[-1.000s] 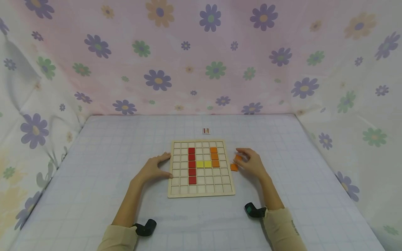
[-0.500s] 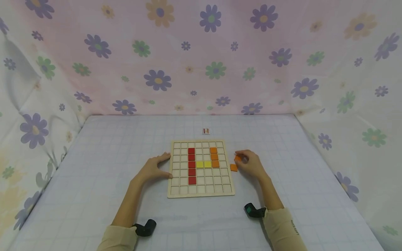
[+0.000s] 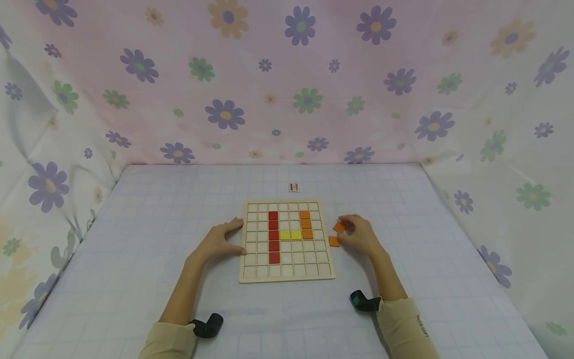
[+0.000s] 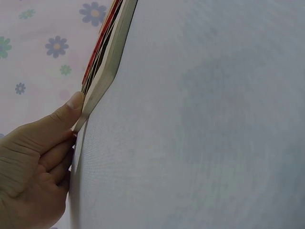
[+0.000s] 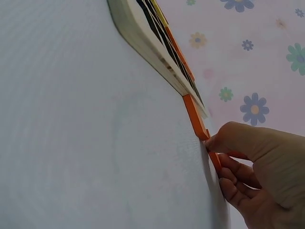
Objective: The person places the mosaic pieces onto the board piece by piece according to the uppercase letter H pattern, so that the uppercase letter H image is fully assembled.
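A wooden grid board [image 3: 287,271] lies flat on the table, holding a column of red tiles [image 3: 273,237], two yellow tiles [image 3: 291,234] and a column of three orange tiles [image 3: 306,224]. My left hand [image 3: 224,240] rests against the board's left edge, thumb and forefinger spread. In the left wrist view the thumb [image 4: 71,106] presses the board's edge [image 4: 107,71]. My right hand [image 3: 347,230], just right of the board, pinches an orange tile [image 3: 338,227]. A second orange tile [image 3: 334,241] lies loose on the table beside it. The right wrist view shows both: the loose tile [image 5: 194,114] and the pinched tile [image 5: 215,162].
A small striped card [image 3: 294,187] lies beyond the board. Flowered cloth walls [image 3: 287,89] close in the back and both sides of the grey checked table [image 3: 134,224]. Black wrist mounts [image 3: 208,325] [image 3: 363,301] sit at my cuffs.
The right hand's fingers have closed round one orange tile and drawn slightly left toward the board. The left hand and board have not moved.
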Available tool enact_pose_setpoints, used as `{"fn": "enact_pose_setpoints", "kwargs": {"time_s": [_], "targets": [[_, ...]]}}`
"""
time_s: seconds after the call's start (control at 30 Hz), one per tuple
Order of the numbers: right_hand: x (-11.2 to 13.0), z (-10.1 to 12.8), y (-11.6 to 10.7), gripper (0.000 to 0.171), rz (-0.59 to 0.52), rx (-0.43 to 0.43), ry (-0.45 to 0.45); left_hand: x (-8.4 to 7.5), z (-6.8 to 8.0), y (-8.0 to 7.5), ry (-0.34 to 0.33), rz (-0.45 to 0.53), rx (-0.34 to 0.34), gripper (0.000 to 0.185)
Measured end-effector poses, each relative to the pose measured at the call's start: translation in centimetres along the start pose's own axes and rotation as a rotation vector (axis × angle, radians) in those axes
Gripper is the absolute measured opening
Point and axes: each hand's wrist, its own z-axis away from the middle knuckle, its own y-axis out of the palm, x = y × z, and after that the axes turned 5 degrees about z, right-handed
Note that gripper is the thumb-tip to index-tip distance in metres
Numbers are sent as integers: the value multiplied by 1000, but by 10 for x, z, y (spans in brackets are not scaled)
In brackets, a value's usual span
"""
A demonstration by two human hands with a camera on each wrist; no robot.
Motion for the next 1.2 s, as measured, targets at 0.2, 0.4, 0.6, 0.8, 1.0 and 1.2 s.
{"fn": "enact_pose_setpoints", "kwargs": {"time_s": [0.2,0.4,0.6,0.8,1.0,1.2], "targets": [[-1,1,-1,32,-26,-33,-8,0,0,0,-9,4,3,87],[-5,3,0,32,-110,-55,-20,0,-1,0,-11,4,6,87],[2,3,-3,32,-243,-43,-76,0,-2,-1,-12,8,4,88],[38,9,-11,29,-335,-8,-128,-1,-2,-1,-15,8,3,88],[57,11,-7,29,-300,39,-142,-1,-1,-1,-18,7,6,88],[65,11,1,30,-276,103,-181,0,0,0,-13,17,5,88]]}}
